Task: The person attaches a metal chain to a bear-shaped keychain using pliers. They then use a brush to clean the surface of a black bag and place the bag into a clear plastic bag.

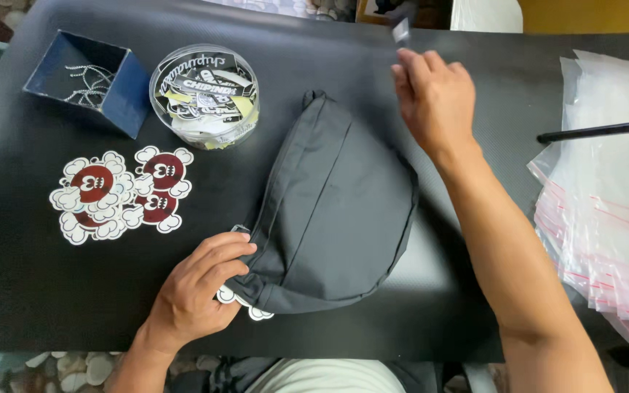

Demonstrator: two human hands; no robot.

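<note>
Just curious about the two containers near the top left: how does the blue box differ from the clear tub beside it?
The blue box is square, opaque and holds thin metal chains; the clear tub is round, see-through and packed with printed stickers. The box sits tilted; the tub stands upright. Both rest on the black mat.

- We see a round clear plastic tub [204,96] at the back left of the tabletop [23,291], filled with black, white and yellow printed stickers.
- Just left of it stands an open square blue box [89,80] holding thin metal chains.
- In front of these lie die-cut stickers [121,195], dark red with white cloud-shaped edges, overlapping in a cluster.
- At the right edge we find a stack of clear zip bags [606,218] with red seal lines.
- Our right hand [434,98] pinches a small pale tag [401,31].
</note>
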